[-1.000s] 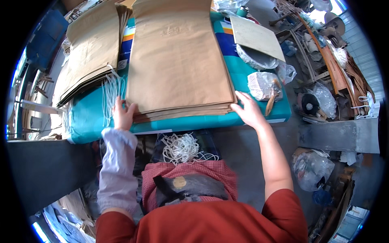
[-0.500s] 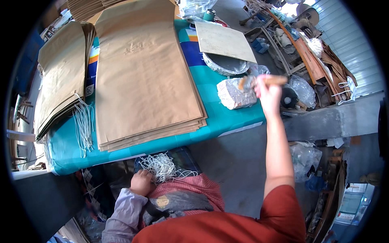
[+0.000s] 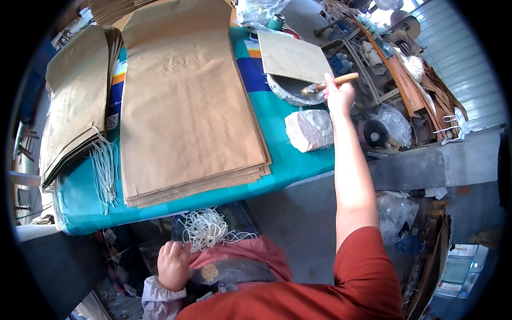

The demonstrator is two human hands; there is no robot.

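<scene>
My right hand (image 3: pixel 340 97) is closed round the wooden handle of a brush (image 3: pixel 345 78). The brush's bristle end reaches over a round bowl (image 3: pixel 288 94) at the table's right side, and a flat pale board (image 3: pixel 296 57) covers the bowl's far part. Just in front of the bowl sits a whitish block (image 3: pixel 309 130) that looks wrapped. Near my lap, my left hand (image 3: pixel 174 265) is raised with its fingers loosely apart and nothing visible in it. Beside it lies a tangle of white strings (image 3: pixel 205 229). A tall stack of brown paper sheets or bags (image 3: pixel 194 122) covers the table's middle.
Another brown paper stack (image 3: pixel 74 96), with white strings (image 3: pixel 104 173) hanging from it, lies at the left of the teal-covered table (image 3: pixel 160 201). Clear plastic and a green-topped container (image 3: pixel 276 22) stand at the back. Cluttered shelving (image 3: pixel 373 80) runs along the right.
My right hand has carried the brush from above the whitish block, away from me, to the bowl. My left hand has drawn back from the strings, and its fingers have lifted.
</scene>
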